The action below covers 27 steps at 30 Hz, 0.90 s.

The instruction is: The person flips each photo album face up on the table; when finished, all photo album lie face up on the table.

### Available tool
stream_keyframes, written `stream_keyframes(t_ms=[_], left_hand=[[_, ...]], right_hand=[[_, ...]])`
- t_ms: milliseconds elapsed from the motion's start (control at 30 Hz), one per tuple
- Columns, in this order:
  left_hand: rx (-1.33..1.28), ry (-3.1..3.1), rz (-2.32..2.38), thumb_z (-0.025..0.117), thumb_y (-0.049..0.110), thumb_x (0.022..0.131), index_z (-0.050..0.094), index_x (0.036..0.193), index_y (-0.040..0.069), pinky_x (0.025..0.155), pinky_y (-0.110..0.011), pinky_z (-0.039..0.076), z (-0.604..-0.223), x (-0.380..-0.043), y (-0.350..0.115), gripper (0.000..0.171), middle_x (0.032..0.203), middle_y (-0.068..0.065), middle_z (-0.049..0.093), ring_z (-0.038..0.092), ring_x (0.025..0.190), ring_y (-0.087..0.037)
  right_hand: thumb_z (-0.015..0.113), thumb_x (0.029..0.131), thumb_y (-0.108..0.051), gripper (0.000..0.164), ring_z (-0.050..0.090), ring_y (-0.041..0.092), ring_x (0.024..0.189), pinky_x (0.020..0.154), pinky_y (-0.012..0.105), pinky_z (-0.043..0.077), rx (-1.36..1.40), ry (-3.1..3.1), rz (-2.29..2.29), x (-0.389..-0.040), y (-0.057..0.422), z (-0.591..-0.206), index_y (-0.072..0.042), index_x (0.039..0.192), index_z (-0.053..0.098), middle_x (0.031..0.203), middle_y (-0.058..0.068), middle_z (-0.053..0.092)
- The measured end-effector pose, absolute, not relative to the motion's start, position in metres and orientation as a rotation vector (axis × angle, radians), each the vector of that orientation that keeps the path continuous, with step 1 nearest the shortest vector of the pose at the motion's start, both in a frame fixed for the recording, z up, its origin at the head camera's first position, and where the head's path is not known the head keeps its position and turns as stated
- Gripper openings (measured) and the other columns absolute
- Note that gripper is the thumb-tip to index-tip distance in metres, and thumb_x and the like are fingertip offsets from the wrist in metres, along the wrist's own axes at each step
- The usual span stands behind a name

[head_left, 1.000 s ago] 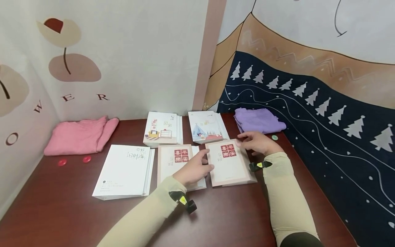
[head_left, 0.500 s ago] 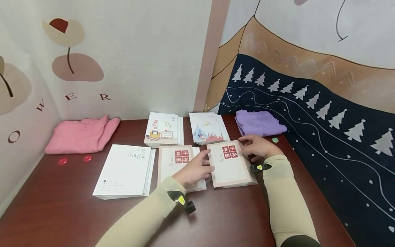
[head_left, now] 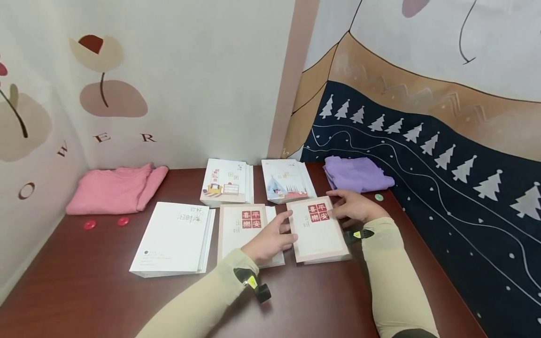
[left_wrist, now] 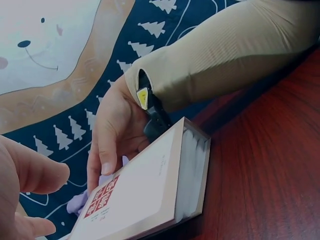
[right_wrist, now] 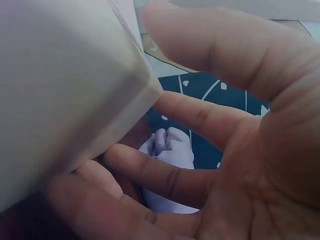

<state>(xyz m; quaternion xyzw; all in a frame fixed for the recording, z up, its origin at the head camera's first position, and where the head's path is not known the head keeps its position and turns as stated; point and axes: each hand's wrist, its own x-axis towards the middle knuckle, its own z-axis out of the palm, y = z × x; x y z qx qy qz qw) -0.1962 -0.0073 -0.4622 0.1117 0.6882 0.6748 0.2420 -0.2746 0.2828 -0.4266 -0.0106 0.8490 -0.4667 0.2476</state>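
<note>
Five white book-shaped binders lie on a dark red-brown table. The front right binder [head_left: 319, 234], with a pink border and a red square of characters, lies between my hands. My right hand [head_left: 359, 206] touches its right spine edge with fairly straight fingertips, the thumb near the cover. In the right wrist view, the fingertips [right_wrist: 117, 155] meet the pale spine. My left hand [head_left: 269, 238] hovers over a matching binder [head_left: 232, 239], fingers relaxed near the right binder's left edge. In the left wrist view, its thumb and finger are apart from the cover.
A larger white binder [head_left: 169, 239] lies front left. Two illustrated binders [head_left: 228, 180] [head_left: 287, 180] form the back row. Folded pink cloth [head_left: 114, 190] and purple cloth [head_left: 357, 173] lie at the back corners. Red discs [head_left: 89, 225] and a green disc [head_left: 378, 197] sit nearby.
The head view has tilted slightly upward. The front right binder has shifted a little to the right, widening the gap beside its neighbour. Both hands stay near it.
</note>
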Motion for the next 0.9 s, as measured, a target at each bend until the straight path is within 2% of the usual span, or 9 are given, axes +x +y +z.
stream_keyframes(t_ms=[167,367,533,767,900], left_hand=[[0.266,1.796,1.932,0.061,0.001,0.099,0.020,0.167,0.004,0.115,-0.058,0.045,-0.4670,-0.1929,-0.0016,0.079,0.161,-0.038,0.033,0.043,0.147,-0.047],[0.226,1.788,1.964,0.060,0.002,0.098,0.020,0.167,0.005,0.115,-0.058,0.045,-0.4700,-0.1928,0.0000,0.080,0.162,-0.037,0.032,0.045,0.146,-0.047],[0.202,1.805,1.965,0.060,0.004,0.099,0.022,0.167,0.006,0.115,-0.056,0.046,-0.4717,-0.1952,0.0002,0.078,0.162,-0.036,0.033,0.043,0.147,-0.047],[0.163,1.761,1.996,0.059,0.002,0.100,0.021,0.166,0.004,0.113,-0.052,0.049,-0.4704,-0.1960,0.0029,0.077,0.158,-0.035,0.038,0.051,0.141,-0.043],[0.140,1.707,2.034,0.056,-0.001,0.100,0.018,0.167,0.003,0.116,-0.053,0.046,-0.4697,-0.1960,0.0030,0.077,0.156,-0.035,0.040,0.052,0.139,-0.042]], right_hand=[[0.082,0.091,-0.016,0.084,0.065,0.035,0.106,0.086,0.052,0.063,-0.012,2.325,-1.281,-0.2718,0.2860,-0.4319,-0.010,0.162,0.038,0.132,0.026,0.052],[0.081,0.091,-0.016,0.075,0.066,0.035,0.104,0.086,0.051,0.064,-0.007,2.303,-1.305,-0.2726,0.2859,-0.4332,-0.011,0.156,0.045,0.130,0.024,0.054],[0.079,0.093,-0.015,0.071,0.068,0.033,0.103,0.085,0.050,0.063,-0.020,2.260,-1.347,-0.2751,0.2870,-0.4314,-0.010,0.154,0.044,0.129,0.024,0.055],[0.075,0.093,-0.010,0.069,0.068,0.031,0.098,0.082,0.048,0.063,-0.024,2.248,-1.378,-0.2780,0.2896,-0.4329,-0.008,0.153,0.042,0.125,0.024,0.056],[0.074,0.093,-0.010,0.067,0.068,0.032,0.099,0.082,0.048,0.064,-0.022,2.256,-1.375,-0.2776,0.2892,-0.4330,-0.008,0.153,0.042,0.126,0.024,0.056]])
